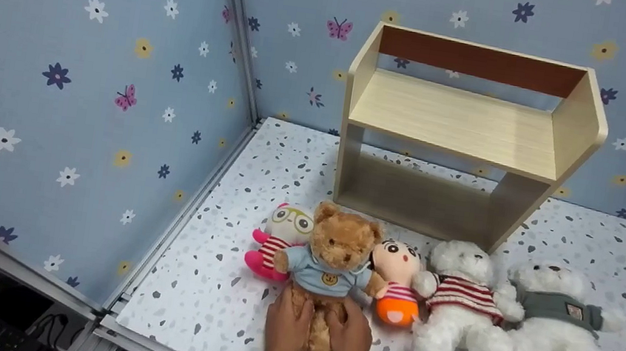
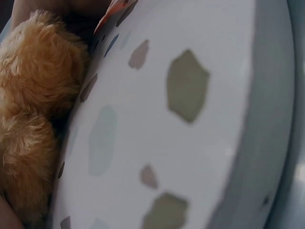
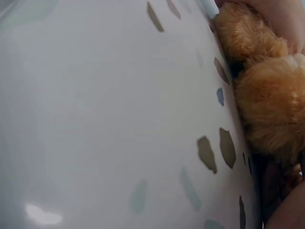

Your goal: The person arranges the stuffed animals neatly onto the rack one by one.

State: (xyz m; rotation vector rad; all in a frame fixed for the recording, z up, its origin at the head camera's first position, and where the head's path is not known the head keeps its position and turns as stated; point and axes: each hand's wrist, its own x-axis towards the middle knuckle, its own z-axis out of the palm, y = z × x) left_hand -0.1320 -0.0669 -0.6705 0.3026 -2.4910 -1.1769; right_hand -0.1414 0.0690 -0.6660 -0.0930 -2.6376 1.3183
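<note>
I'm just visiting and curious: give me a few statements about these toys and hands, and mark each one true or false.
1. Both hands, the left hand and the right hand, are on the brown teddy bear. True.
2. The brown teddy bear wears a red striped shirt. False: its shirt is light blue.
3. The wooden shelf holds two toys. False: it holds none.
4. Two white bears, the striped white bear and the grey-shirted white bear, lie to the right of the brown one. True.
</note>
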